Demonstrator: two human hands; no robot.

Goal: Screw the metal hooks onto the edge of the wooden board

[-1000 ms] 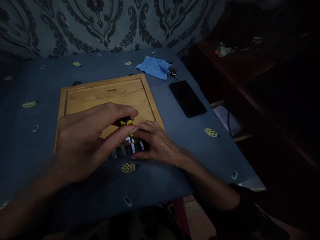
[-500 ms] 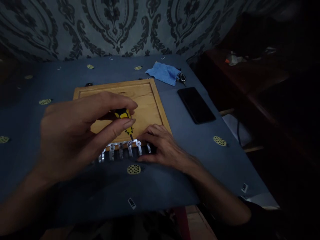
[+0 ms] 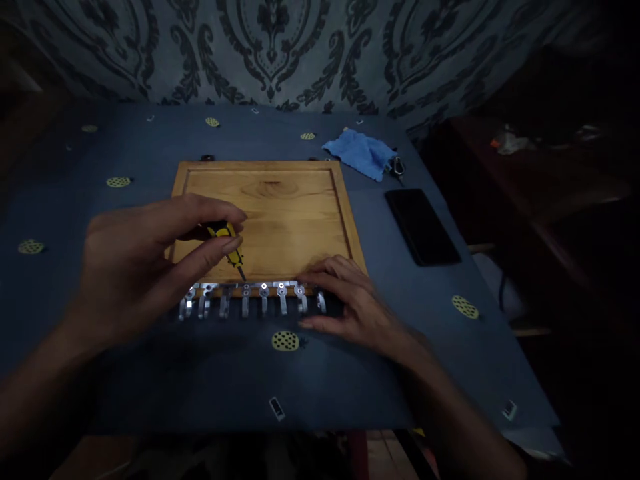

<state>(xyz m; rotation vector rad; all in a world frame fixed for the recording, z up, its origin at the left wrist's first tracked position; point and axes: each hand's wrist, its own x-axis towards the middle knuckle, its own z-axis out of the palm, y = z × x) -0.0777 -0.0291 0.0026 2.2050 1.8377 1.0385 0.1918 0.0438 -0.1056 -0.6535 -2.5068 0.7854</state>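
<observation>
My left hand (image 3: 150, 267) pinches a small yellow and black screwdriver (image 3: 233, 250) between thumb and fingers, its shaft slanting down to the right. The screwdriver's tip is just above a shiny metal hook rail (image 3: 273, 285), close to one of its screws; whether they touch I cannot tell. Several curved hooks hang from this rail, which lies along the near edge of a framed wooden board (image 3: 280, 227). Around the rail's right end my right hand (image 3: 350, 300) is curled, fingers on the board side and thumb on the near side.
A dark-screened phone (image 3: 423, 227) lies right of the board on the blue patterned tablecloth (image 3: 350, 393). Farther back are a blue cloth (image 3: 363, 153) and a small metal clip (image 3: 397, 167) beside it. The table's right edge drops off toward dark furniture.
The screwdriver and my left hand have shifted left along the rail, past a couple of hooks. My right hand stays at the rail's right end. The whole view has swung left.
</observation>
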